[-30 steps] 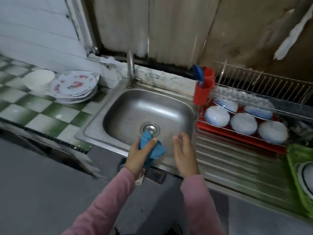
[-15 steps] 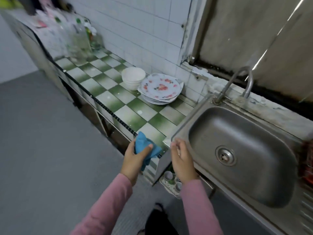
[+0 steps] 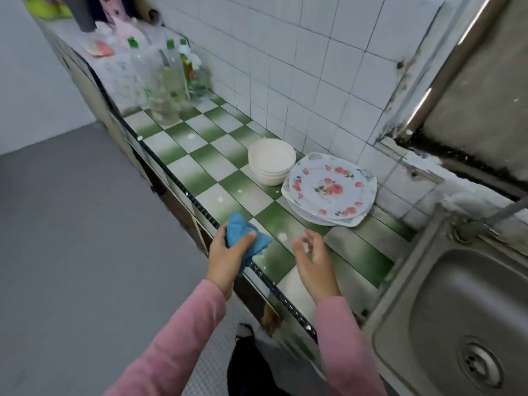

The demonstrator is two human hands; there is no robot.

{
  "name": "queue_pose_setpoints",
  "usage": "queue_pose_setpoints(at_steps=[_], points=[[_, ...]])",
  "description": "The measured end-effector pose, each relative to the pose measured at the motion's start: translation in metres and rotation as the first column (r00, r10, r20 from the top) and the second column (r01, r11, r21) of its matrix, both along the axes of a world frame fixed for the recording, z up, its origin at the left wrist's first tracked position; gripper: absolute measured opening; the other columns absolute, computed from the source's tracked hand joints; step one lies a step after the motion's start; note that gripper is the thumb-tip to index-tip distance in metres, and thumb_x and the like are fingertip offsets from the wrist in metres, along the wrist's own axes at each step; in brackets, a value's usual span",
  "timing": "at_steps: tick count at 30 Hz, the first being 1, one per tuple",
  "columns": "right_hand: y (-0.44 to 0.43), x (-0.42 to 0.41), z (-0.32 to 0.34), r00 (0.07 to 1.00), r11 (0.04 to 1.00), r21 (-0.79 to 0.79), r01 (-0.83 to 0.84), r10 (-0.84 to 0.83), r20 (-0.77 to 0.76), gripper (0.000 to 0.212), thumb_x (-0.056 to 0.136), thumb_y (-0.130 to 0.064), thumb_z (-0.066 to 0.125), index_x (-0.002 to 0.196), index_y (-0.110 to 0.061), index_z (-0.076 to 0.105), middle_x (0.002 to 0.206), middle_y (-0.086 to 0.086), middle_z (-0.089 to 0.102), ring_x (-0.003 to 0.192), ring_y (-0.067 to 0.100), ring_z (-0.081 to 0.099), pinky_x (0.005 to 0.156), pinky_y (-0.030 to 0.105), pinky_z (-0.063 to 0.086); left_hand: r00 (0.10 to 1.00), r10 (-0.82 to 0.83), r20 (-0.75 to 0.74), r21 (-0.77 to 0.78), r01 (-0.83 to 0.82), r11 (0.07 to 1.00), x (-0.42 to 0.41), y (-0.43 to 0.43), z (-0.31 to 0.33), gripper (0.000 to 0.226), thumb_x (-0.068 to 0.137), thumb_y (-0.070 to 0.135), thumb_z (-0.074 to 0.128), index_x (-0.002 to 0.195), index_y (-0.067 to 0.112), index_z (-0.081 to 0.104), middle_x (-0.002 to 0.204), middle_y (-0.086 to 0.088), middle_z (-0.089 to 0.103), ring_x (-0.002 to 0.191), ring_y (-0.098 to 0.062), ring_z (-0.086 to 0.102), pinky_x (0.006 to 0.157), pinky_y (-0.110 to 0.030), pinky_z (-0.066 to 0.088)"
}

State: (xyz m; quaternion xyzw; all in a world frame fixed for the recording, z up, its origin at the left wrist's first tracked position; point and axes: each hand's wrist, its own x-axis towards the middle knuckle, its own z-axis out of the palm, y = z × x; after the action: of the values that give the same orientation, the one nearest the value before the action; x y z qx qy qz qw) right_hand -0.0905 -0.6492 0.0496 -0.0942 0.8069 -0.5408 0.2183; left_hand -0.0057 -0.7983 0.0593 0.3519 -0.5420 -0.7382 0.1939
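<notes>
Room: a grey floor [image 3: 71, 238] takes up the left. Right of it a counter of green-and-white checkered tiles [image 3: 217, 164] runs diagonally from the far left to the near right. A black studded trim [image 3: 177, 181] edges its front, and a white-tiled wall [image 3: 285, 67] stands behind it. White spots and smears show on several tiles.

Writing: the clear plastic bottles with green caps [image 3: 165, 90], grouped at the far left end of the counter, carry labels too blurred to read.

Hands and objects, left to right:
- The left hand [image 3: 225, 258], in a pink sleeve [image 3: 177, 344], grips a crumpled blue cloth [image 3: 238, 228]. The thumb lies across the top of it and the fingers are curled beneath. The cloth sits at the counter's front edge, overhanging the trim. Whether it presses on the tile cannot be told.
- A stack of plain white bowls [image 3: 271, 161] stands near the wall, well beyond the cloth.
- A stack of white plates with red floral print [image 3: 331, 190] sits just beside the bowls, on their right.
- The right hand [image 3: 314, 261] hovers over the tiles near the cloth, on its right. Its fingers are spread, loosely bent and holding nothing.
- A stainless steel sink [image 3: 400, 310] adjoins the counter at the far right, with a metal tap [image 3: 497, 211] at its back rim.

Obstructions: bare tile lies between the cloth and the crockery.
</notes>
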Motion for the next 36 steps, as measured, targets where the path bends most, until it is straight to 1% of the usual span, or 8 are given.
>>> queue_pose_setpoints(at_steps=[3, 6, 11, 15, 20, 27, 30, 36], points=[[-0.042, -0.038, 0.000, 0.999, 0.999, 0.012, 0.035, -0.036, 0.028, 0.065, 0.095, -0.046, 0.061, 0.149, -0.022, 0.033, 0.150, 0.000, 0.041, 0.137, 0.015, 0.038, 0.109, 0.032, 0.033, 1.000, -0.004, 0.026, 0.015, 0.003, 1.000, -0.034, -0.043, 0.001, 0.043, 0.088, 0.012, 0.071, 0.127, 0.012, 0.054, 0.106, -0.012, 0.068, 0.072, -0.015, 0.067, 0.056, -0.029, 0.052], [-0.077, -0.072, 0.003, 0.997, 0.998, 0.040, 0.045, -0.048, 0.059, 0.101, 0.083, -0.056, 0.072, 0.158, -0.025, 0.012, 0.163, -0.001, 0.021, 0.149, 0.018, 0.022, 0.121, 0.040, 0.023, 0.999, 0.007, 0.034, 0.003, -0.007, 1.000, -0.066, -0.084, 0.002, 0.044, 0.088, 0.012, 0.070, 0.128, 0.012, 0.053, 0.105, -0.010, 0.068, 0.075, -0.016, 0.067, 0.055, -0.028, 0.052], [-0.128, -0.121, -0.003, 0.998, 0.987, 0.148, 0.053, -0.055, 0.011, 0.136, 0.063, -0.064, 0.083, 0.158, -0.028, -0.007, 0.167, -0.005, 0.001, 0.153, 0.017, 0.006, 0.123, 0.036, 0.009, 0.998, -0.014, 0.063, -0.027, 0.016, 1.000, -0.111, -0.142, -0.001, 0.042, 0.089, 0.013, 0.069, 0.129, 0.013, 0.053, 0.102, -0.005, 0.068, 0.074, -0.013, 0.066, 0.052, -0.025, 0.050], [-0.171, -0.163, -0.014, 0.990, 0.956, 0.261, 0.136, -0.121, -0.072, 0.146, 0.057, -0.070, 0.084, 0.158, -0.023, -0.010, 0.167, 0.004, 0.009, 0.151, 0.027, 0.015, 0.124, 0.046, 0.016, 0.996, -0.030, 0.080, -0.034, 0.033, 0.999, -0.148, -0.187, -0.011, 0.047, 0.090, 0.014, 0.068, 0.134, 0.012, 0.050, 0.109, -0.012, 0.067, 0.072, -0.018, 0.063, 0.050, -0.024, 0.049], [-0.224, -0.200, -0.022, 0.972, 0.890, 0.405, 0.207, -0.140, -0.189, 0.148, 0.050, -0.076, 0.081, 0.156, -0.022, -0.006, 0.161, 0.009, 0.019, 0.147, 0.032, 0.023, 0.121, 0.049, 0.022, 0.988, -0.122, 0.091, 0.002, 0.123, 0.992, -0.199, -0.235, -0.017, 0.047, 0.090, 0.015, 0.069, 0.133, 0.018, 0.050, 0.115, -0.006, 0.064, 0.089, -0.017, 0.065, 0.058, -0.020, 0.053], [-0.273, -0.234, -0.035, 0.981, 0.717, 0.671, 0.188, -0.173, -0.090, 0.161, 0.046, -0.085, 0.075, 0.145, -0.031, -0.039, 0.163, 0.016, -0.019, 0.151, 0.040, -0.005, 0.123, 0.054, 0.002, 0.938, -0.317, 0.139, -0.081, 0.330, 0.941, -0.260, -0.297, -0.014, 0.049, 0.089, 0.019, 0.070, 0.133, 0.018, 0.049, 0.121, -0.009, 0.060, 0.101, -0.021, 0.062, 0.072, -0.024, 0.053], [-0.284, -0.241, -0.037, 0.979, 0.687, 0.706, 0.174, -0.195, -0.052, 0.161, 0.046, -0.083, 0.078, 0.142, -0.034, -0.041, 0.162, 0.018, -0.020, 0.151, 0.043, -0.003, 0.122, 0.058, 0.004, 0.904, -0.400, 0.154, -0.076, 0.414, 0.907, -0.278, -0.314, -0.013, 0.058, 0.089, 0.017, 0.070, 0.141, 0.017, 0.044, 0.127, -0.006, 0.056, 0.111, -0.022, 0.058, 0.080, -0.026, 0.052], [-0.299, -0.249, -0.042, 0.979, 0.594, 0.795, 0.124, -0.203, -0.002, 0.159, 0.047, -0.085, 0.075, 0.138, -0.036, -0.046, 0.160, 0.024, -0.025, 0.150, 0.044, -0.008, 0.118, 0.065, 0.002, 0.839, -0.508, 0.194, -0.060, 0.527, 0.848, -0.299, -0.332, -0.017, 0.060, 0.089, 0.017, 0.069, 0.143, 0.018, 0.042, 0.132, -0.005, 0.052, 0.113, -0.023, 0.056, 0.075, -0.025, 0.053]])
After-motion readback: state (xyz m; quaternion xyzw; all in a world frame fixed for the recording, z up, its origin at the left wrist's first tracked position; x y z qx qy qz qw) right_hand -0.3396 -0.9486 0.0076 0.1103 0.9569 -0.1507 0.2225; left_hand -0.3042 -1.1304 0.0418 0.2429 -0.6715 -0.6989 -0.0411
